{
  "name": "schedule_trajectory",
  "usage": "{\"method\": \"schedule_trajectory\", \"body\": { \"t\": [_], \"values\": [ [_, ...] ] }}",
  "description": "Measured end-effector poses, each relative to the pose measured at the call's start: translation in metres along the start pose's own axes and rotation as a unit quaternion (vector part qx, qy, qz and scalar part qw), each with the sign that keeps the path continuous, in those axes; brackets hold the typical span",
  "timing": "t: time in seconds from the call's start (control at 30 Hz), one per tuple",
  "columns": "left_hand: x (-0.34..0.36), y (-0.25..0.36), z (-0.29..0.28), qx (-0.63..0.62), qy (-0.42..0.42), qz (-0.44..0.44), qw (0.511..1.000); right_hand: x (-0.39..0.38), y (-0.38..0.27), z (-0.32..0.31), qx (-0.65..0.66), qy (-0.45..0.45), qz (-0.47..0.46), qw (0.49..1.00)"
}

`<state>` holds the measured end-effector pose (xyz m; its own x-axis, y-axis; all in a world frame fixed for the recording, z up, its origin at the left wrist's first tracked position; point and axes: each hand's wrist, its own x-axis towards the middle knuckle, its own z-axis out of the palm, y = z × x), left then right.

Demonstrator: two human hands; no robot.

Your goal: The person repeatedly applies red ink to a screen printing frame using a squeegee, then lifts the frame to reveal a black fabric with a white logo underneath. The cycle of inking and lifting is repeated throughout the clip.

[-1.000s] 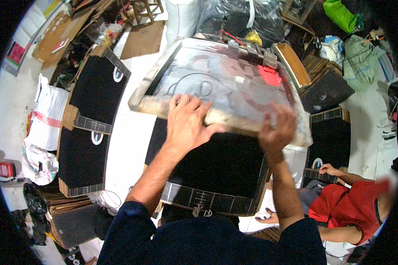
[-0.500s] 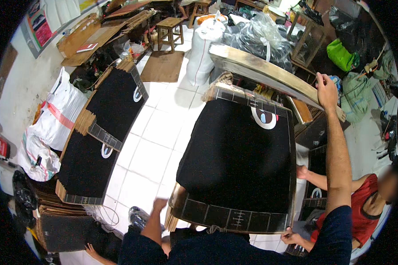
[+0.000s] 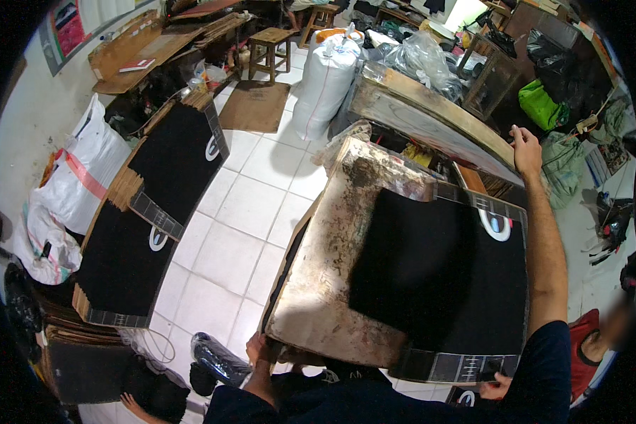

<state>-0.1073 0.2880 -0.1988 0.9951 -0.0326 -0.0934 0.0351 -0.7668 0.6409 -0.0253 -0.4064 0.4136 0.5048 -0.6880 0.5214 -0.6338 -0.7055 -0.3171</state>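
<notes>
At the far left, white sacks [image 3: 78,177] lean against the wall, one with a red band. Just right of them two stacks of black printed sheets [image 3: 145,226] lie on the floor, each sheet with a pale ring mark near one edge and a patterned strip along another. White floor tiles [image 3: 240,233] run between those stacks and your counter. In the far middle stand a tall white sack [image 3: 323,85] and a small wooden stool [image 3: 270,44], with a brown mat [image 3: 253,106] on the floor near them.

Your left hand [image 3: 260,351] is down at the near left corner of the stained counter [image 3: 325,268], fingers curled against its edge; whether it truly grips the edge or only rests there, you cannot tell from this view. On the counter lies a black sheet [image 3: 438,275], spread over its right part and reaching past the right edge, its ring mark at the far right corner and its patterned strip along the near edge.

Your right hand [image 3: 525,150] is raised far right, clenched on the top edge of a hinged wooden frame [image 3: 431,120] that stands tilted up behind the counter. At the near right, another person's hand [image 3: 495,387] touches the sheet's near strip, and a red garment [image 3: 586,353] shows beside it.
</notes>
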Motion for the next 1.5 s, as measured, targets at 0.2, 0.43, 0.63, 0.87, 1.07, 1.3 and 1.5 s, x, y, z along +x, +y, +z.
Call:
{"method": "schedule_trajectory", "body": {
  "t": [0.2,0.43,0.63,0.87,1.07,1.3,1.5],
  "values": [
    [0.039,-0.004,0.001,0.091,0.045,-0.084,0.991,-0.002,-0.003,-0.003,0.000,-0.011,-0.001,1.000],
    [0.220,0.129,-0.171,0.268,0.210,0.045,0.939,0.003,0.000,-0.003,-0.004,-0.017,0.005,1.000],
    [0.197,0.193,-0.449,0.427,0.339,0.115,0.830,0.011,0.006,0.003,-0.013,0.000,0.018,1.000],
    [0.113,0.127,-0.760,-0.011,0.262,0.066,0.963,0.018,0.004,0.007,-0.022,-0.004,0.030,0.999],
    [0.137,0.028,-0.701,0.042,0.303,0.055,0.951,0.020,0.005,0.007,-0.026,-0.015,0.037,0.999],
    [0.131,0.019,-0.351,-0.196,0.211,0.044,0.957,0.001,0.008,0.011,-0.013,0.001,0.024,1.000],
    [0.091,0.049,-0.224,-0.073,0.114,-0.078,0.988,-0.012,0.006,0.012,-0.031,0.002,0.031,0.999]
  ]
}}
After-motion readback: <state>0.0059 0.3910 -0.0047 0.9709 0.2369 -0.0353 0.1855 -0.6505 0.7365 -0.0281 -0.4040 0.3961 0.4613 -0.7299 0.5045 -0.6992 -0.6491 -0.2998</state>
